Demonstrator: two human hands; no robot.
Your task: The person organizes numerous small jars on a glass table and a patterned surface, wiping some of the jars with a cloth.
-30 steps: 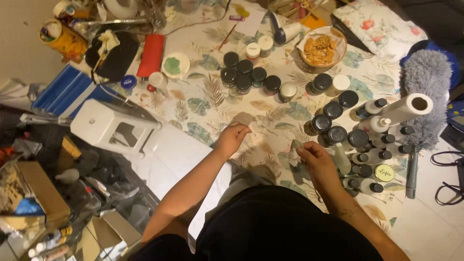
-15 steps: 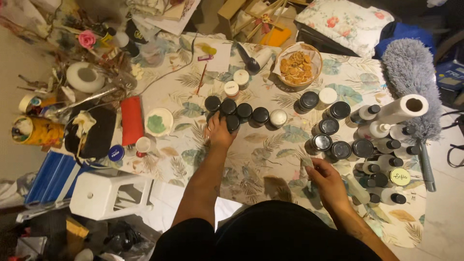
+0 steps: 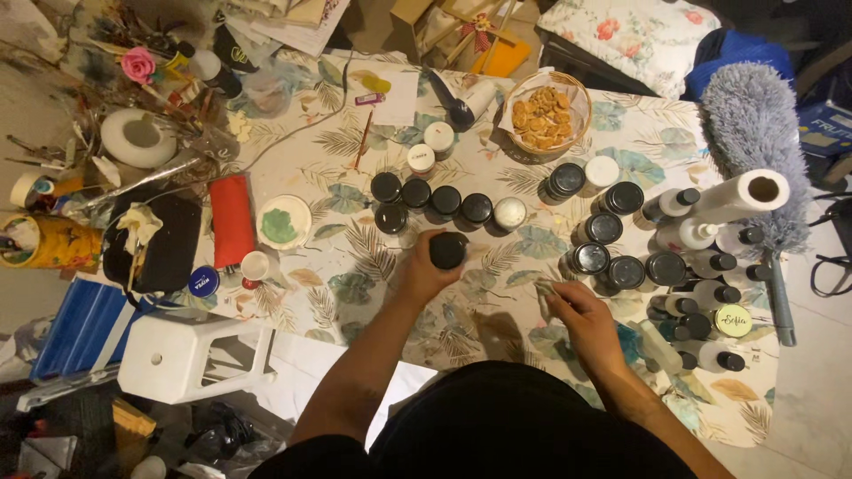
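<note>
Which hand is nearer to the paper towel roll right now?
Right. The right hand sits down-left of the paper towel roll, across the bottles. The left hand, holding a black-lidded jar, is farther left.

The person is wearing a plain black garment that is filling the bottom middle of the view as a broad, rounded dark shape, with no print, seam or fastening showing on it. Both forearms are coming out of it bare, so no cuffs or long sleeves are showing, and where any sleeve ends is hidden by the dark cloth. The left hand (image 3: 424, 270) and the right hand (image 3: 581, 312) are showing no gloves, and no rings, watch or bracelets are standing out at the fingers or wrists, though the dim, warm light is making small details hard to tell. Nothing else of the body is showing.
</note>
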